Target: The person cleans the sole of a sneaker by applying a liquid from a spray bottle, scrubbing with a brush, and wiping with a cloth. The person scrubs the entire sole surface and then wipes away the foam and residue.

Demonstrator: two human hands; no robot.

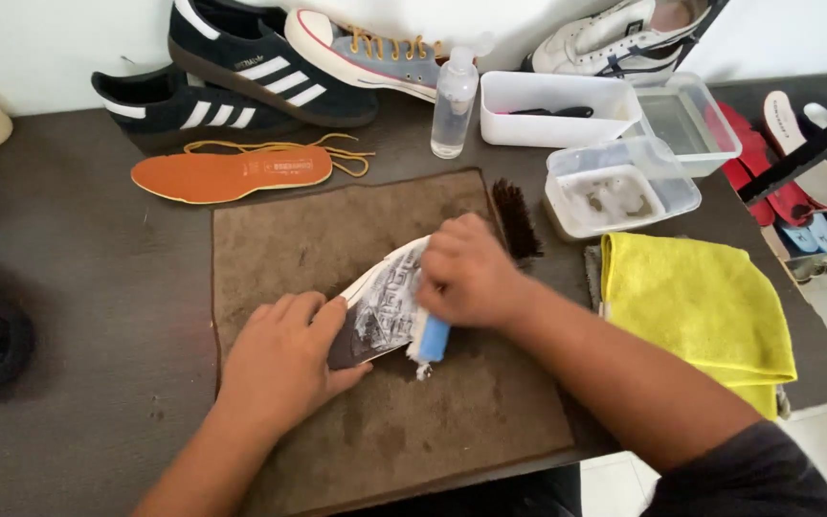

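Observation:
A dark insole (pixel 382 308) covered in white foam lies on a brown towel mat (pixel 385 421). My left hand (pixel 284 359) presses flat on the insole's near end and holds it down. My right hand (pixel 466 273) is closed around a small brush with a blue handle (pixel 432 340), whose bristle end rests on the foamy insole. Part of the insole is hidden under both hands.
A dark-bristled brush (pixel 517 220) lies at the mat's far right corner. A yellow cloth (pixel 696 306), clear tubs (pixel 619 187), a spray bottle (pixel 455 101), an orange insole (pixel 232 174) with yellow laces, and several sneakers (pixel 241 72) ring the mat.

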